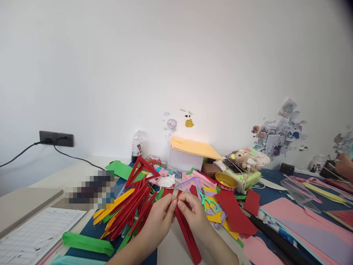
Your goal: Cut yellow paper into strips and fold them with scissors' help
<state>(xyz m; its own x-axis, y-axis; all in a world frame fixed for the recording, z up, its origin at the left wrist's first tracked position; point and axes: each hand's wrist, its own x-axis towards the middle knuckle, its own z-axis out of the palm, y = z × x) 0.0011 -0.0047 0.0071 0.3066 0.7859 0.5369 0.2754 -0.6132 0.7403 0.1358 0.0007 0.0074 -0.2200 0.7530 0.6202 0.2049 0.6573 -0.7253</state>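
Observation:
Both hands meet at the front middle, pinching a red paper strip (189, 239) near its upper end. My left hand (162, 213) has thumb and forefinger pressed together on the paper. My right hand (191, 211) grips the same piece just beside it, fingers curled. The strip hangs down toward me, with a lengthwise slit or fold along it. Left of my hands lies a heap of folded red strips (129, 209) with yellow strips (113, 206) underneath. Green-handled scissors (209, 204) rest on coloured scraps to the right of my right hand.
A bottle (137, 146) and a white box (184, 158) stand by the wall. On the right are a gold tin (226, 181), a plush bear (242, 160) and pink paper sheets (298, 221). A green folded strip (88, 243) lies front left. Another person's hand (346, 165) shows at far right.

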